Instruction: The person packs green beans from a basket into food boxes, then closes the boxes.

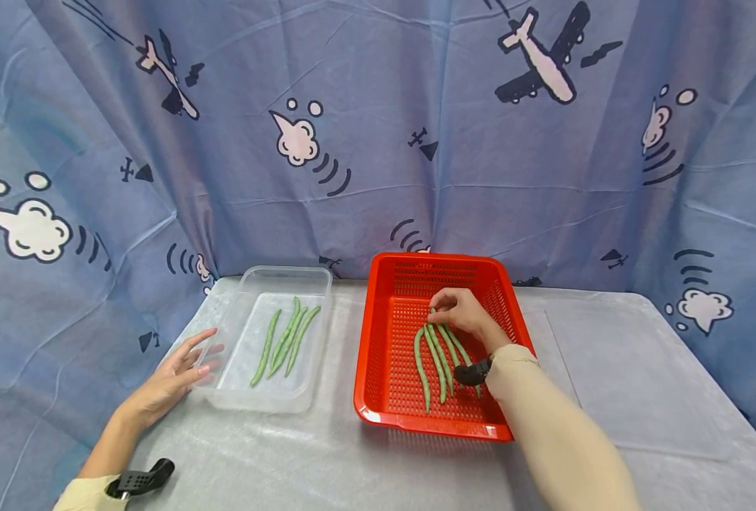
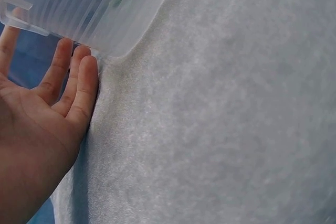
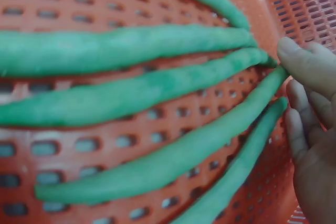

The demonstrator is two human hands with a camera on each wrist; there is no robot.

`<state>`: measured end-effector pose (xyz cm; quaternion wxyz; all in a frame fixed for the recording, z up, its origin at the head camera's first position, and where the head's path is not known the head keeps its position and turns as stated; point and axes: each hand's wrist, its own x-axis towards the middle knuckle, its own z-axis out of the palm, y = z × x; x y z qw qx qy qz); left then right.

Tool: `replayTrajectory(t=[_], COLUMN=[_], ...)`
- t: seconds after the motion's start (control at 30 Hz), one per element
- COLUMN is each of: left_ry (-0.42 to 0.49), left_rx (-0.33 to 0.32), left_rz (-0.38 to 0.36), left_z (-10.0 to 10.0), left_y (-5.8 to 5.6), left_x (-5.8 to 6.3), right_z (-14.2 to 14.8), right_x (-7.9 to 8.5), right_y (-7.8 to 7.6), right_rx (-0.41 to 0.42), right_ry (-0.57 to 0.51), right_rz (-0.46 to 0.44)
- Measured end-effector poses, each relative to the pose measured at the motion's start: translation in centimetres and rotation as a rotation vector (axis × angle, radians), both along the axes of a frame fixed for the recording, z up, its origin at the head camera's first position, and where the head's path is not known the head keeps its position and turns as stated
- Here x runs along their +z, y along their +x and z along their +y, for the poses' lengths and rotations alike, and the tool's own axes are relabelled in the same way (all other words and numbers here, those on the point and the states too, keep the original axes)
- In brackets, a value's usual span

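Note:
My right hand point(image 1: 461, 312) reaches into a red perforated plastic basket point(image 1: 435, 426). Its thumb and forefinger pinch the tip of a green bean point(image 3: 157, 169), low over the basket floor. Several other green beans point(image 3: 105, 51) lie lengthwise around it, their far tips close to the fingers. On the left, my left hand point(image 1: 167, 383) has its fingers spread and relaxed, with fingertips against the side of a clear plastic container point(image 1: 269, 403). Inside that container a few green beans point(image 1: 265, 348) lie side by side, slanted.
A flat translucent sheet point(image 1: 639, 376) lies on the table at the right. Grey-white cloth point(image 1: 326, 461) covers the table. Behind it hangs a blue curtain point(image 1: 365, 142) printed with planes and clouds, close behind the container and basket.

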<state>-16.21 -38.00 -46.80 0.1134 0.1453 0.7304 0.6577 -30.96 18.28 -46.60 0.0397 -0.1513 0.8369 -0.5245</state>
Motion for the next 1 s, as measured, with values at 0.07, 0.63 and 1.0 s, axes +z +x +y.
replayTrajectory(t=[0.07,0.63,1.0], left_ry=[-0.001,0.043,0.041], left_rx=[0.003,0.0,0.003], left_rz=[-0.001,0.016,0.012], left_z=[0.0,0.1,0.0], left_y=[0.0,-0.1,-0.1], left_x=[0.0,-0.4,-0.4], right_z=[-0.2,-1.1,-1.0], right_x=[0.3,6.1,6.7], right_y=[0.0,-1.9,-1.7], right_rx=[-0.002,-0.136,-0.19], right_ry=[-0.03,-0.34,-0.467], right_rz=[-0.014,-0.063,-0.064])
